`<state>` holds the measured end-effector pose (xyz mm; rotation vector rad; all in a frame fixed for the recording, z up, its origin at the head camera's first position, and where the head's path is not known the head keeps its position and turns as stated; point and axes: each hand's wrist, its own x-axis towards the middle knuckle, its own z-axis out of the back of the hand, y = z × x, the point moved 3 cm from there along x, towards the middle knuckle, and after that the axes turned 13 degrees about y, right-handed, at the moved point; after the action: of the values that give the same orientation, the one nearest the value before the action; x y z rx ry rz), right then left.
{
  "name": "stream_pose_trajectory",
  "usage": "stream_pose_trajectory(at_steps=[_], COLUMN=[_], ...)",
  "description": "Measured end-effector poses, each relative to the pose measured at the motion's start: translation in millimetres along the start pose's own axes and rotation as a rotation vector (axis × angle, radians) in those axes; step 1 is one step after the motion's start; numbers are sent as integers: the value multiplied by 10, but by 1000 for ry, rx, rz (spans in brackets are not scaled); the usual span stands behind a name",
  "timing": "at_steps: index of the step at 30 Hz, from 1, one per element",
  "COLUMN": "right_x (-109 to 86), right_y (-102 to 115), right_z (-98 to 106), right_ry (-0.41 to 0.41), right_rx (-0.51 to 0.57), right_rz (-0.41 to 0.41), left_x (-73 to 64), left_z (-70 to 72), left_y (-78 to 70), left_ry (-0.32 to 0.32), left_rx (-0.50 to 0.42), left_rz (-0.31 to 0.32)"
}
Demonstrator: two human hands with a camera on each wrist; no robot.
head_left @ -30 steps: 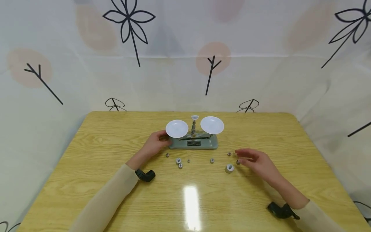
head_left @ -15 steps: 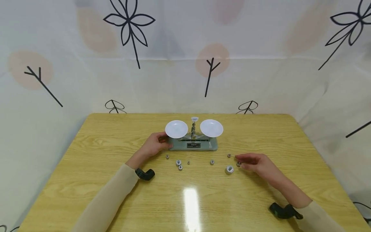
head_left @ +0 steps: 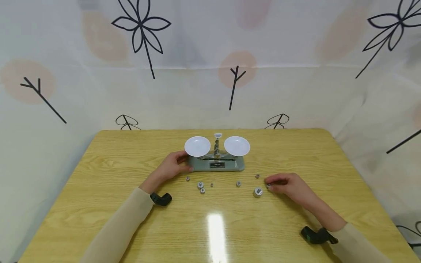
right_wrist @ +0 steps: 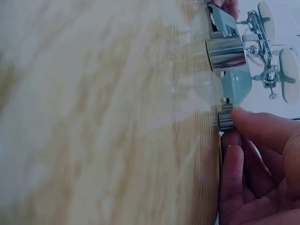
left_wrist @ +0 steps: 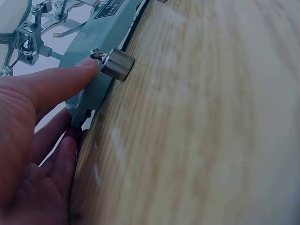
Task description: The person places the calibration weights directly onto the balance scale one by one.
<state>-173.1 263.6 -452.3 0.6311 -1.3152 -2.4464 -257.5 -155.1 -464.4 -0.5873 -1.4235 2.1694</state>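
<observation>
A balance scale with a grey-green base [head_left: 227,167] and two white pans stands at the table's far middle. My left hand [head_left: 170,166] grips the base's left end, thumb on the front, fingers behind it. My right hand [head_left: 292,185] is right of the scale, its thumb and fingertips pinching a small metal weight [right_wrist: 226,119] low at the table surface. Just left of it stands the largest weight [head_left: 258,192], a shiny cylinder with a knob. Close to my left thumb in the left wrist view is another knobbed weight [left_wrist: 118,64].
Several more metal weights stand in front of the scale, among them a touching pair [head_left: 200,185], a tiny one [head_left: 212,185] and one right of centre [head_left: 238,184]. The wooden table [head_left: 158,233] ends at a patterned cloth backdrop [head_left: 184,95].
My right thumb and fingers have closed in on the small weight. The right pan has come down level with the left. My left hand keeps its place on the base.
</observation>
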Motion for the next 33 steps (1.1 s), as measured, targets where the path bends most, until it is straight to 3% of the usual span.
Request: stream_pose_trajectory(at_steps=[26, 33], right_x=[14, 17], right_y=[69, 32], right_z=[-35, -26], right_ry=[-1, 2], right_rx=[-16, -11], right_rz=[12, 9], left_x=[12, -111], left_z=[-8, -36], left_y=[41, -305], left_ry=[7, 21], left_rx=[-26, -5], left_rz=[-25, -27])
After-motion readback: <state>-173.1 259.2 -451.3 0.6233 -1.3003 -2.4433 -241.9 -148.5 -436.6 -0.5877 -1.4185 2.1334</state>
